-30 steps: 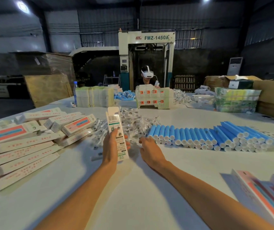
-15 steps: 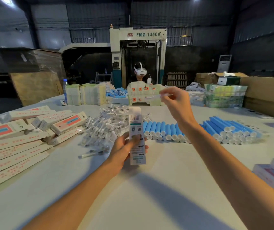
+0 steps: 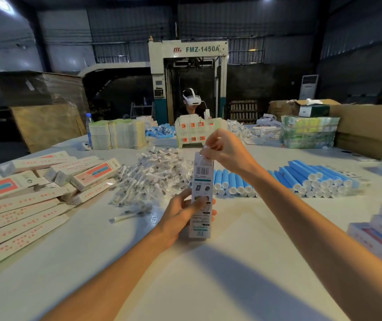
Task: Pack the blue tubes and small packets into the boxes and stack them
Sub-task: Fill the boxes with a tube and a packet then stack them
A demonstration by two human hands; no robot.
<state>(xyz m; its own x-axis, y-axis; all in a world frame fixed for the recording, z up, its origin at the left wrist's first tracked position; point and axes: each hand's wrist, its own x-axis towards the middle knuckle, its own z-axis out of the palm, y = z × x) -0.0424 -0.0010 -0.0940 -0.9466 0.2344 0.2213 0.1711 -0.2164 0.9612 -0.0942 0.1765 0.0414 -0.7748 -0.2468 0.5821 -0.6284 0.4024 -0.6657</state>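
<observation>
head view: a white table (image 3: 231, 262) is being filled almost to every edge. flat closed boxes (image 3: 18, 205) are being kept in a loose pile on its left side, and a second stack of boxes (image 3: 380, 235) is lying at the right edge. blue tubes (image 3: 301, 181) with white caps are being kept in rows on the right, just behind the hands. a heap of clear packets (image 3: 153, 177) is lying at the middle, between the box pile and the tubes, with a few strays nearer the front. across the table, a person in a white headset (image 3: 192, 100) is being partly hidden by stacked cartons (image 3: 199, 132). an upright box (image 3: 201, 195) is being held just above the table by the left hand (image 3: 183, 212), whose fingers are wrapped around its lower half, barcode side facing the camera. its top end is being kept open. the right hand (image 3: 224, 151) is being held at that opening, fingertips pinched on a small clear packet (image 3: 205, 149), whose lower end is sitting at the box mouth; how far inside it reaches cannot be told.
</observation>
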